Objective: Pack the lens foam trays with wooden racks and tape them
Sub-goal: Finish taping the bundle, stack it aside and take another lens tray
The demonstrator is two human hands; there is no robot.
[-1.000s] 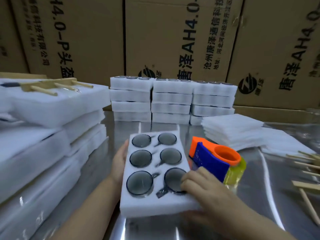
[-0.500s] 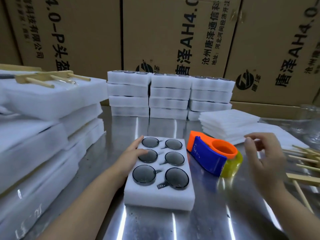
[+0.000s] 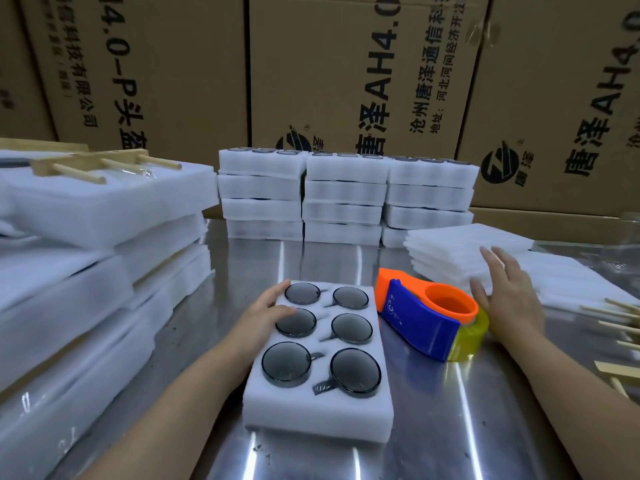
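Note:
A white foam tray with several dark round lenses lies on the steel table in front of me. My left hand rests on its left edge, thumb lying over a lens in the middle row. An orange and blue tape dispenser with a yellowish roll lies just right of the tray. My right hand is spread open over the near corner of a stack of thin white foam sheets, holding nothing. Wooden racks lie at the right edge.
Stacks of filled foam trays stand at the back in front of cardboard boxes. On the left rise tall piles of large foam packs, with a wooden rack on top. Bare steel table lies near me.
My right hand moved away from the tray, over the tape dispenser, to the stack of foam sheets and spread its fingers. My left hand shifted onto the tray's upper left.

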